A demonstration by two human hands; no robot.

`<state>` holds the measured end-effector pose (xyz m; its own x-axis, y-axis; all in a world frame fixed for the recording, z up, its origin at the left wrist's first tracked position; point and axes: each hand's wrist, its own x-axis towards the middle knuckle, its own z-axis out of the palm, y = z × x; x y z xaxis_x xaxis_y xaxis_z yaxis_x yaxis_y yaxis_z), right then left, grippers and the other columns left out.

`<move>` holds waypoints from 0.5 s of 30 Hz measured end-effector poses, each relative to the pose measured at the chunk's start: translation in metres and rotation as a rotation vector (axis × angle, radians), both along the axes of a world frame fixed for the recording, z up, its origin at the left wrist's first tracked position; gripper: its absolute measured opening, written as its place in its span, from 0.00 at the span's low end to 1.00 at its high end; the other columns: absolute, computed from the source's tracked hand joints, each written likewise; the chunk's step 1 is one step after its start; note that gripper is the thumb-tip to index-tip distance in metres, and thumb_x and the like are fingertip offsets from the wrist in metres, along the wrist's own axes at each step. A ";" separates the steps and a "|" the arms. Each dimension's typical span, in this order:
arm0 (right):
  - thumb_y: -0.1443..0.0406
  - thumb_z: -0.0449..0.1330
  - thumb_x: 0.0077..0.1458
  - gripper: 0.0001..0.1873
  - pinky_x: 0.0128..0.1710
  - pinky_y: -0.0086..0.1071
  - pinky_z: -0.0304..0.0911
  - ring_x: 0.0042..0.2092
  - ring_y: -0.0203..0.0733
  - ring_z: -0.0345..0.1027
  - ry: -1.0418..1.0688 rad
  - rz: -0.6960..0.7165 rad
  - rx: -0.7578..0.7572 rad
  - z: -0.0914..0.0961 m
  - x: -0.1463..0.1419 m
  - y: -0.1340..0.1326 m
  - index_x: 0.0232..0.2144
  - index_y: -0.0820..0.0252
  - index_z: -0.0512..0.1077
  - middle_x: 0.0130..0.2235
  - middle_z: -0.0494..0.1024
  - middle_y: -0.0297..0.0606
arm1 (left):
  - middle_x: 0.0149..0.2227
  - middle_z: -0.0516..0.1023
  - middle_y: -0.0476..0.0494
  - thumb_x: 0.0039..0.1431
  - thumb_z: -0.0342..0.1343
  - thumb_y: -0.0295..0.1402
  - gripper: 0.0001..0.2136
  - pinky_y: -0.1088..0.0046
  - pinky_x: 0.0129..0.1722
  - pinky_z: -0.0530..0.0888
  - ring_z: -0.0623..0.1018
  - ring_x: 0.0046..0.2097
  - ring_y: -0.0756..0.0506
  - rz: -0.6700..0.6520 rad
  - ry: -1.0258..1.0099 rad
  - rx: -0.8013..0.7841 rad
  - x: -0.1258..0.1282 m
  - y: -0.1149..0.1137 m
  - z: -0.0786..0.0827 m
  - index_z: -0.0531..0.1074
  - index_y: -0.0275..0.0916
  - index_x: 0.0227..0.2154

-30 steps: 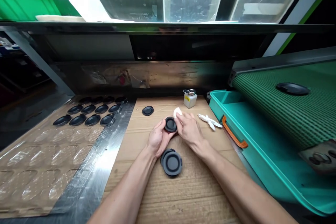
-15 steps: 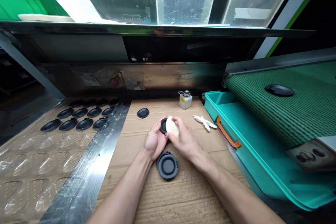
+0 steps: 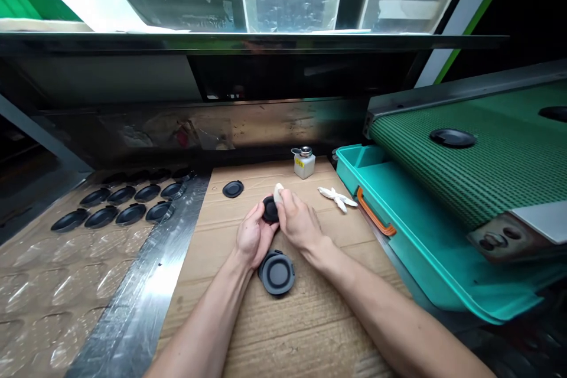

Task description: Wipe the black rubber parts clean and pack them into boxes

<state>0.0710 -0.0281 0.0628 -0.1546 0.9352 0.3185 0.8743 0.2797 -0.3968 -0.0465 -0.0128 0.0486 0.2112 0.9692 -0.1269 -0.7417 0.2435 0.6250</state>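
Black cap (image 3: 270, 209) cradled in left hand (image 3: 251, 238), fingers curled beneath for support. White cloth wad (image 3: 278, 192) pinched against it by right hand (image 3: 299, 223), fingers closed. Stacked caps (image 3: 277, 272) nearby.

probably a factory assembly line: cardboard-covered bench (image 3: 310, 331), green conveyor belt (image 3: 487, 171), teal parts tray (image 3: 398, 207)

A sheet of corrugated cardboard (image 3: 274, 336) covers the worktop. On its far edge stands a small white dispenser bottle (image 3: 303, 165) with a metal pump top. A single round black cap (image 3: 233, 189) lies to its left, and a crumpled white cloth (image 3: 336, 198) lies to its right. A stack of black caps (image 3: 277, 272) sits nearer. Left of the cardboard, a strip of silver tape (image 3: 146, 289) edges a clear blister tray (image 3: 66, 271) holding rows of black caps (image 3: 130, 214).
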 end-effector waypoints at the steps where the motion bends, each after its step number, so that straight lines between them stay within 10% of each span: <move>1: 0.60 0.44 0.68 0.17 0.34 0.33 0.61 0.41 0.46 0.73 0.014 0.040 -0.009 -0.001 0.001 0.001 0.54 0.58 0.63 0.47 0.76 0.43 | 0.55 0.73 0.35 0.68 0.49 0.31 0.12 0.61 0.59 0.73 0.72 0.58 0.41 -0.002 0.000 -0.011 -0.001 0.000 0.000 0.73 0.34 0.50; 15: 0.52 0.56 0.62 0.17 0.27 0.30 0.56 0.26 0.38 0.64 0.729 -0.182 -0.059 -0.001 0.035 0.010 0.44 0.57 0.69 0.27 0.74 0.32 | 0.34 0.71 0.34 0.71 0.33 0.46 0.26 0.85 0.19 0.69 0.70 0.27 0.51 -0.156 -0.229 -0.468 -0.025 0.008 0.016 0.67 0.26 0.45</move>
